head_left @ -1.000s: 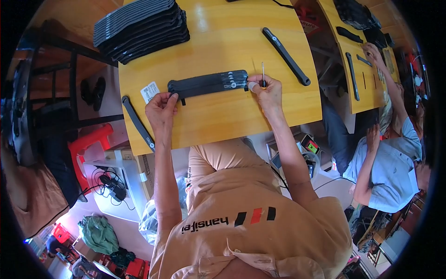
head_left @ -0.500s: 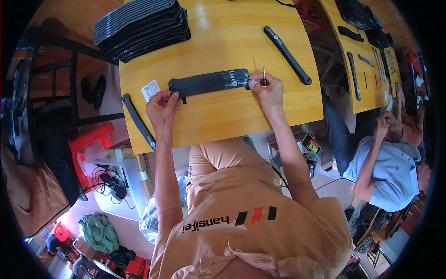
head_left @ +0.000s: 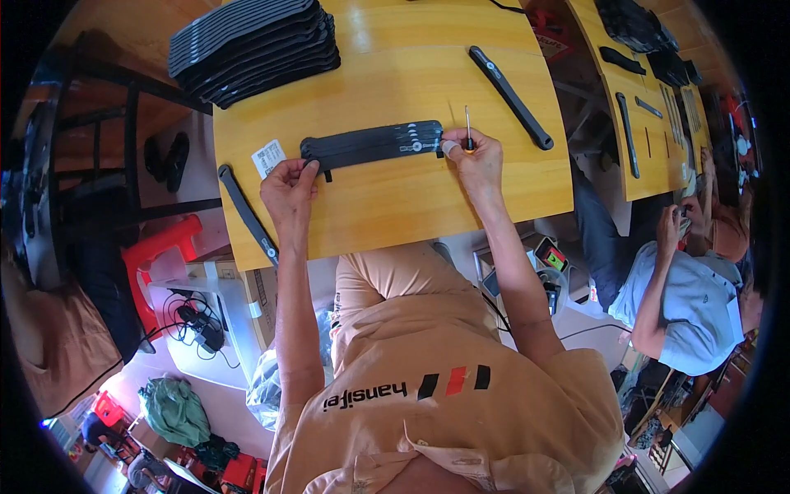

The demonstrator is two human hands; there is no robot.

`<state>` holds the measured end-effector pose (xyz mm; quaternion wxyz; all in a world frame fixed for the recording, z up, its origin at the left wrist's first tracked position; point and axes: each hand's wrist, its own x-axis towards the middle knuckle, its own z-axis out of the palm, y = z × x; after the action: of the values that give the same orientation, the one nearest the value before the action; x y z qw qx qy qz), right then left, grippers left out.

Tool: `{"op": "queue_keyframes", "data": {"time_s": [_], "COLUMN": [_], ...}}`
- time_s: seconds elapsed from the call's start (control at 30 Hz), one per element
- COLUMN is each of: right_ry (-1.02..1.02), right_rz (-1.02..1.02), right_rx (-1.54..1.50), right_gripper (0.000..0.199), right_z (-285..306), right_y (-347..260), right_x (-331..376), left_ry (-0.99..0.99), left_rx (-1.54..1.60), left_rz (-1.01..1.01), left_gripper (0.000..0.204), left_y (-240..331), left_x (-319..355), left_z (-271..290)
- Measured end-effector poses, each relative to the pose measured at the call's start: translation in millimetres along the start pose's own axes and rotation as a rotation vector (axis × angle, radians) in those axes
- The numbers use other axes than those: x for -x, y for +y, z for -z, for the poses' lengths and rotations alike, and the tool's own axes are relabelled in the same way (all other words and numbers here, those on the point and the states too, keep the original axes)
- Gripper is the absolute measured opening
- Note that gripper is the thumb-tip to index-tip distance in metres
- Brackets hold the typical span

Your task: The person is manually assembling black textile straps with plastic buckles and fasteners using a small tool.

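Note:
A bundle of black strips (head_left: 362, 145) with rounded ends and white printing lies crosswise on the wooden table, between my hands. My left hand (head_left: 290, 188) pinches its left end with thumb and fingers. The right end is between the thumb and fingertips of my right hand (head_left: 476, 160). That same hand also holds a small screwdriver (head_left: 469, 136), its thin shaft pointing away from me. Short black tabs stick out from the bundle's near edge by each hand. A white printed label (head_left: 267, 156) lies beside my left hand, partly covered by it.
At the far left of the table rises a tall stack of black strips (head_left: 255, 49). Single black strips lie at the left edge (head_left: 247, 216) and on the right (head_left: 510, 97). Another table (head_left: 634, 156) with parts stands at right, a person (head_left: 683, 305) beside it.
My hands, the bundle and the screwdriver keep the same places relative to the table. The view has shifted very slightly. At right, the other person's hands have moved a little.

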<state>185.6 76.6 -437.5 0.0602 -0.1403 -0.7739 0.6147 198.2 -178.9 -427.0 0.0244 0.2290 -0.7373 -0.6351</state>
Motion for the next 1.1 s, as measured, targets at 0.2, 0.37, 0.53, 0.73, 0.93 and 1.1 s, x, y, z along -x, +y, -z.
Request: {"op": "queue_keyframes", "data": {"time_s": [0.2,0.37,0.53,0.73,0.93,1.1], "right_ry": [-0.004,-0.006,-0.004,0.002,0.009,0.021], "right_rz": [-0.018,0.003,0.01,0.024,0.029,0.047], "right_rx": [-0.049,-0.044,-0.014,0.004,0.037,0.061], "right_gripper": [0.005,0.005,0.005,0.005,0.005,0.005], "right_z": [0.2,0.2,0.3,0.8,0.4,0.0], "right_y": [1.6,1.7,-1.3,0.1,-4.8,-0.7], "right_x": [-0.1,-0.6,0.4,0.6,1.0,-1.0], "left_ry": [-0.007,-0.004,0.014,0.024,0.038,0.045], "left_rx": [0.022,0.008,-0.043,-0.055,-0.062,-0.08], "left_rz": [-0.019,-0.022,-0.021,-0.029,-0.053,-0.06], "left_gripper": [0.013,0.012,0.014,0.015,0.015,0.013], "left_y": [-5.1,-5.8,-6.4,-6.3,-4.1,-2.7], "left_x": [-1.8,-3.2,-3.7,-2.1,-0.5,-1.1], "left_z": [0.5,0.1,0.3,0.0,-1.6,-2.9]}}
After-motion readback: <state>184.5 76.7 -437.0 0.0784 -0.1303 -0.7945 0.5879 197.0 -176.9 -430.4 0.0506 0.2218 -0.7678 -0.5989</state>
